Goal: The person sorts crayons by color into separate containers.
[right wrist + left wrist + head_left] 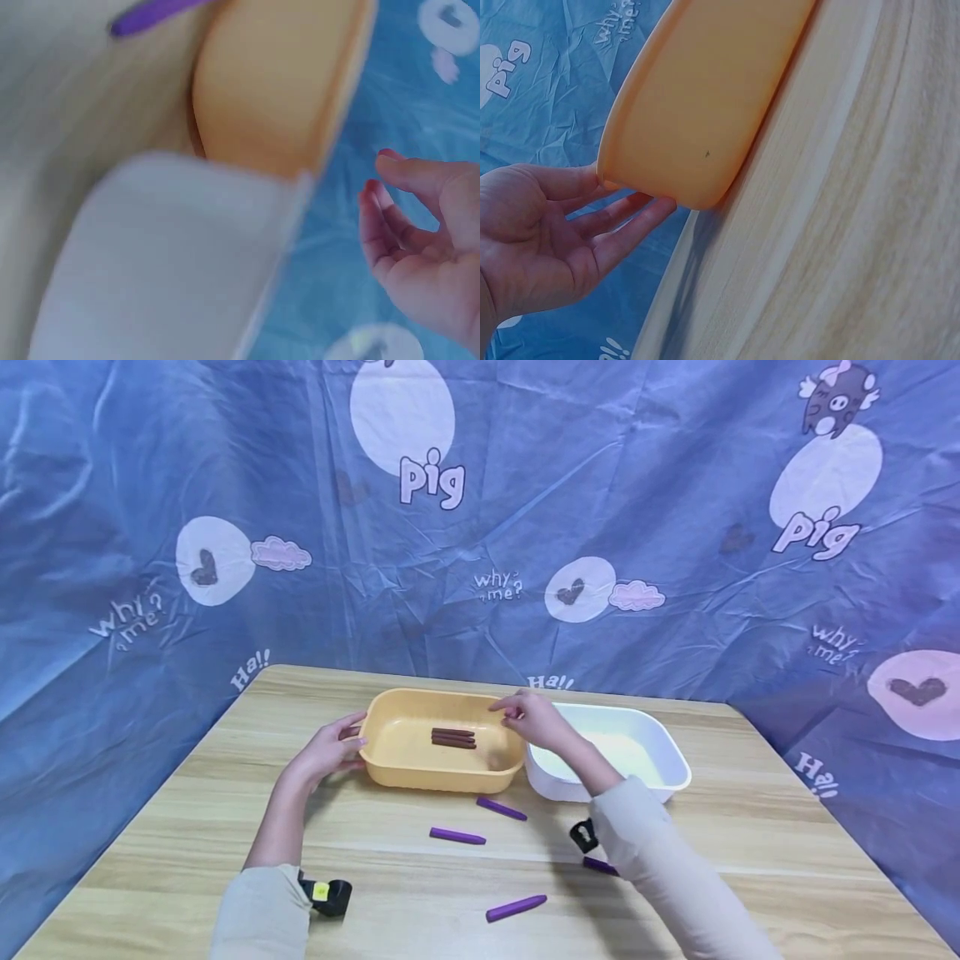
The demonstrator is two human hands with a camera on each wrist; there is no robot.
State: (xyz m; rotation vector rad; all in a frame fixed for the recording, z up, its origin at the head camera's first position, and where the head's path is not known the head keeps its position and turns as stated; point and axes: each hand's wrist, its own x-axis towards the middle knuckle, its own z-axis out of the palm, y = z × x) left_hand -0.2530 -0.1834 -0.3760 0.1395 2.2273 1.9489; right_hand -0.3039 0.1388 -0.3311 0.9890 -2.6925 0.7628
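In the head view, three brown crayons (453, 738) lie side by side in a yellow plastic bin (442, 781). My left hand (327, 752) grips the bin's left end; the left wrist view shows the thumb at the rim and fingertips against the outer wall. Over the bin's right end hovers my right hand (538, 720), its fingers loosely bent. Nothing shows between those fingers in the right wrist view, where the hand (420, 240) stands apart from both bins. Purple crayons lie in front on the table: one (502, 809), another (457, 836), and a nearer one (516, 907).
A white bin (667, 787) stands against the yellow bin's right side, partly covered by the right forearm. Beneath that sleeve another purple crayon (600, 866) is half hidden. The wooden table (390, 877) ends at a blue printed cloth (300, 618) behind.
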